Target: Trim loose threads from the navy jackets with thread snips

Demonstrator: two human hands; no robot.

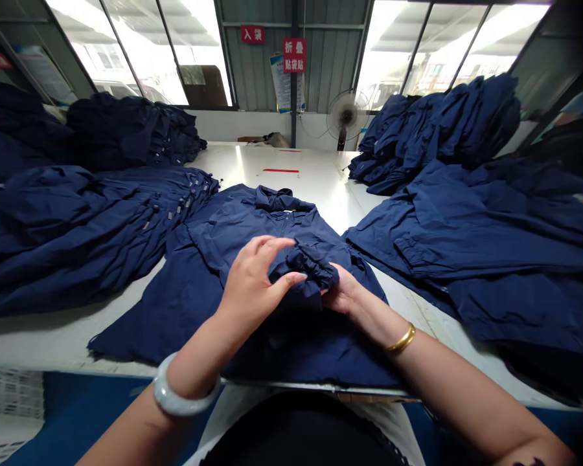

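A navy blue jacket [208, 239] lies spread on the table before me, its collar towards the far side. Over its middle, a gathered elastic sleeve cuff [315, 264] is raised. My right hand [342, 291] grips this cuff from the right, with its fingers partly hidden behind and under the fabric. On the cuff's left side, my left hand [257, 275] has thumb and fingers apart in a C shape. Its thumb tip is at the cuff's near edge; whether it touches the cloth I cannot tell.
The white table [315, 178] carries navy garment piles on the left [78, 226] and more stacked garments on the right [437, 129]. Loose navy garments [495, 239] spread close by my right arm. A standing fan [346, 116] is behind the table. A white plastic basket [12, 404] sits lower left.
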